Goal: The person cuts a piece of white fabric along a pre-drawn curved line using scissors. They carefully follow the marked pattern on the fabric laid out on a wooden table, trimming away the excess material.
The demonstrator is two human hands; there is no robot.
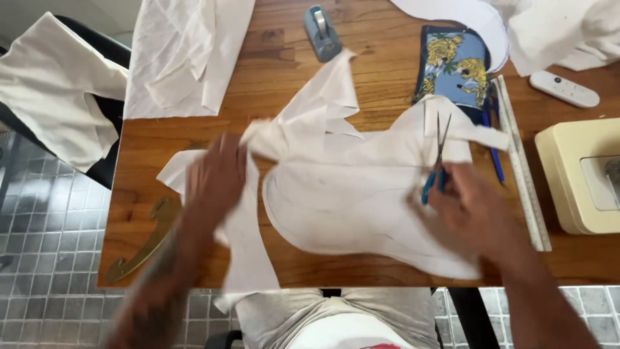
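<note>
At the far left, a white cloth hangs over a dark chair beside the table. A second folded white sheet lies on the table's upper left corner. Near the lower left edge lies a brass curve ruler, partly under the left arm.

The left hand is blurred; it lies palm down on the bunched left end of the fabric, and I cannot tell whether its fingers grip the cloth or only press it. The fabric is a large white piece with faint drawn curves, spread across the middle of the table, its lower left strip hanging over the near edge.

Above it, at the table's top, sits a grey tape dispenser. Further right, the scissors, blue-handled, point away from the person, blades slightly parted over the fabric's right part. The right hand is closed around their handles.

Beyond the blades lies a blue pouch with yellow tiger print, and beside it a blue pen and a long pale ruler, just next to each other. More white cloth fills the upper right corner, with a white remote below it. A cream sewing machine stands at the right edge.
</note>
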